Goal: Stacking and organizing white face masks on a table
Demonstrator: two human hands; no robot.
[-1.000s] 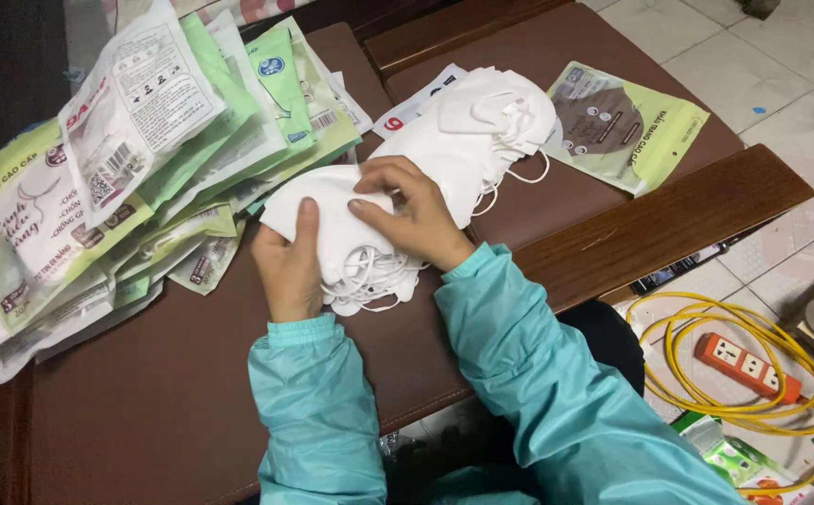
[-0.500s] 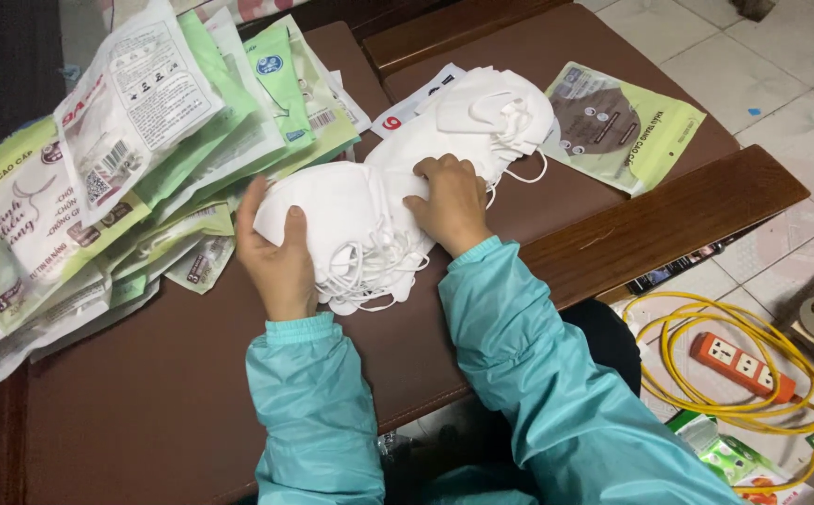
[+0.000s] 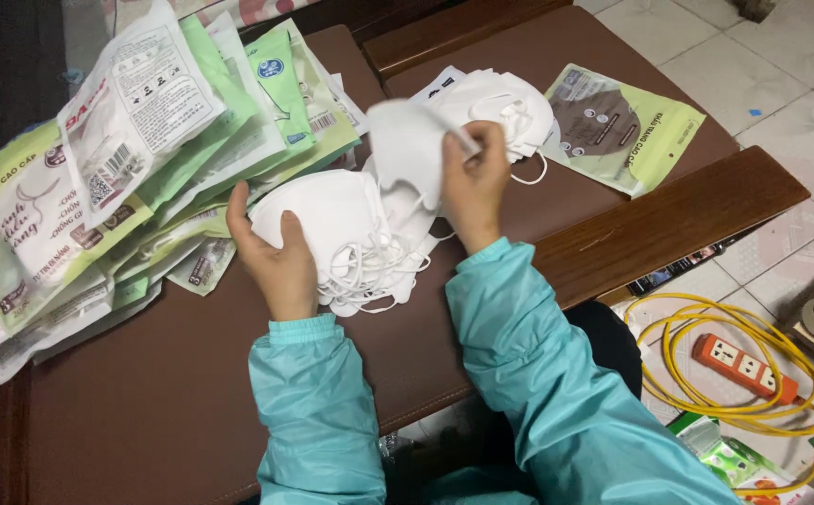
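Now our left hand presses the white mask stack; our right hand pinches one mask at twelve o'clock, probably upright, above the tabletop.

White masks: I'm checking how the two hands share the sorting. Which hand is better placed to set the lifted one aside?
Probably the right hand: it already pinches the lifted white mask above the table, while the left hand lies flat on the mask stack, steadying it.
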